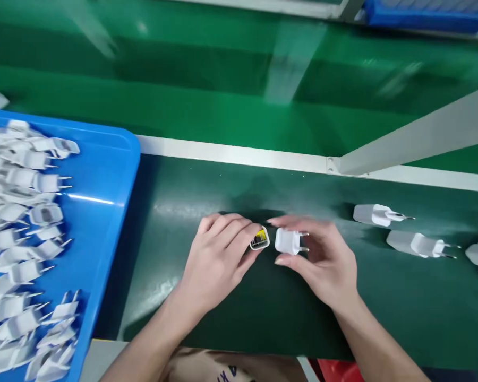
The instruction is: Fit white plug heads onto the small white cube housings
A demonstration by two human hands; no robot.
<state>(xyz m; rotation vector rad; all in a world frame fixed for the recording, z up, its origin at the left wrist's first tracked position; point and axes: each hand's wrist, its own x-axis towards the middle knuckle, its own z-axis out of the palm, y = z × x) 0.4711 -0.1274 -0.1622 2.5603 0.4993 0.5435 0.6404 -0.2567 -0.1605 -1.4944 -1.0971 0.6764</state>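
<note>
My left hand (pixel 222 253) is wrapped round a white charger housing (pixel 266 239), whose open end faces right and shows yellow and dark parts inside. Just to the right, my right hand (pixel 321 254) grips a white two-pin plug head (pixel 287 241) between thumb and fingers, its metal pins pointing right towards the palm. A small gap separates the plug head from the housing. Both are held over the dark green work surface (pixel 231 329).
At left a blue tray (pixel 121 180) holds many white plug pieces. White chargers with pins (pixel 372 215) lie at right, several more by the right edge. A white rail (pixel 231 154) runs along the back, joined by a slanted post (pixel 418 132). A blue bin (pixel 430 21) stands at top right.
</note>
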